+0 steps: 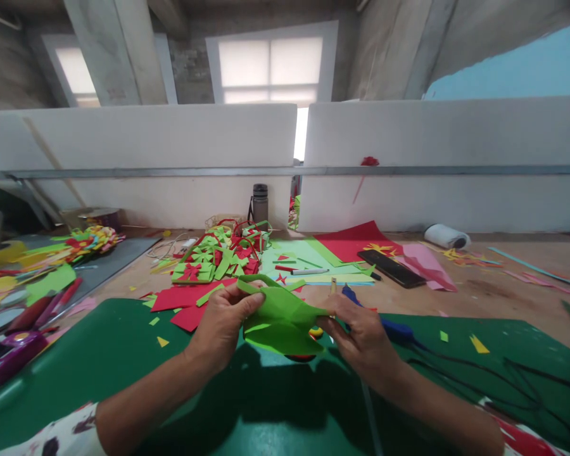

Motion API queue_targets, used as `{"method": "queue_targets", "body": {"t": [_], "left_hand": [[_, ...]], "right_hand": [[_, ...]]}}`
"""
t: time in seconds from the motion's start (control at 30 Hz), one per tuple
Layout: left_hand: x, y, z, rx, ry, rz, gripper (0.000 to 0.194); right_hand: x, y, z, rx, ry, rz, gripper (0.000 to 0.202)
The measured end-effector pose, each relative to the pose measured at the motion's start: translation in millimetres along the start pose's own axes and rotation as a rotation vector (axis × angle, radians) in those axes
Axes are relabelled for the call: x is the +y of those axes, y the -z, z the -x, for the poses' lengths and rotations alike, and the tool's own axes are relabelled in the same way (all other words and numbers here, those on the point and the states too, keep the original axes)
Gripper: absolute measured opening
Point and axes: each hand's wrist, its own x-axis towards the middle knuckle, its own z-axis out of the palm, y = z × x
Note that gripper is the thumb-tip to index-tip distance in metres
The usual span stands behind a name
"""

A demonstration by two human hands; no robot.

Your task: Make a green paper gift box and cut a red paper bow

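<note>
Pinching green paper (285, 316), opp. edges: L hand (225, 316), R hand (363, 332); open rm on mat (204, 418), near side.

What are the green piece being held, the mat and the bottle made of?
Green piece: probably matte paper or thin foam; it's thin, bends and shows little shine. Mat: likely smooth plastic or vinyl, given its soft sheen. Bottle: perhaps tinted plastic, from its smoky grey body, though uncertain.

The green mat (118, 342) offers passage leftward; a blue glue gun (397, 330) obstructs beside the right hand (361, 332).
</note>
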Motion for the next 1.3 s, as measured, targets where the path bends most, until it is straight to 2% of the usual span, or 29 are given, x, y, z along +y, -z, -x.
{"method": "queue_targets", "body": {"t": [0.2,0.3,0.37,0.4,0.43,0.5,0.57,0.67,0.87,0.93,1.03,1.1,1.17,1.23,1.3], "left_hand": [[-0.9,-1.4,-1.2,0.033,0.039,0.040,0.031],[0.8,-2.6,-1.7,0.031,-0.009,0.018,0.030],[1.8,-3.9,-1.0,0.032,-0.076,-0.044,0.026],[2.1,-4.9,0.1,0.029,-0.111,-0.090,0.022],[2.1,-6.1,1.5,0.021,-0.145,-0.143,0.019],[1.3,-9.5,5.5,-0.021,-0.214,-0.250,0.012],[-0.1,-13.5,10.1,-0.087,-0.276,-0.335,0.008],[-2.4,-19.3,16.0,-0.174,-0.347,-0.418,0.008],[-4.3,-24.0,19.7,-0.229,-0.381,-0.456,0.011],[-4.5,-23.8,18.8,-0.211,-0.355,-0.440,0.011],[-5.6,-22.8,16.7,-0.105,-0.374,-0.405,0.008],[-7.0,-21.6,15.6,-0.026,-0.453,-0.404,0.014],[-8.6,-19.7,15.0,0.000,-0.581,-0.434,0.015],[-9.7,-17.4,14.6,-0.038,-0.729,-0.502,0.010],[-10.2,-15.3,13.9,-0.102,-0.842,-0.591,0.016]], "right_hand": [[2.5,1.7,-4.3,0.009,0.102,0.064,0.023],[3.3,8.3,-9.2,-0.057,-0.033,0.104,0.008],[0.6,13.8,-12.6,-0.025,-0.111,0.126,0.042],[-2.5,16.0,-14.3,0.017,-0.088,0.139,0.053],[-6.8,17.5,-16.1,0.062,-0.025,0.155,0.055],[-18.4,17.5,-20.0,0.107,0.156,0.192,0.043],[-31.1,13.8,-24.3,0.116,0.249,0.218,0.022],[-44.1,6.0,-29.6,0.088,0.188,0.262,0.007],[-41.5,3.0,-30.6,0.043,0.112,0.248,0.015],[-40.0,2.8,-29.1,0.033,0.082,0.218,0.016],[-41.1,1.0,-26.8,0.014,0.041,0.199,0.017],[-42.5,-0.1,-25.8,0.004,0.018,0.202,0.018],[-43.1,-0.5,-25.5,0.000,-0.001,0.215,0.016],[-42.6,-0.4,-25.6,-0.006,-0.017,0.230,0.013],[-41.6,-0.8,-25.5,-0.003,-0.027,0.237,0.011]]}}
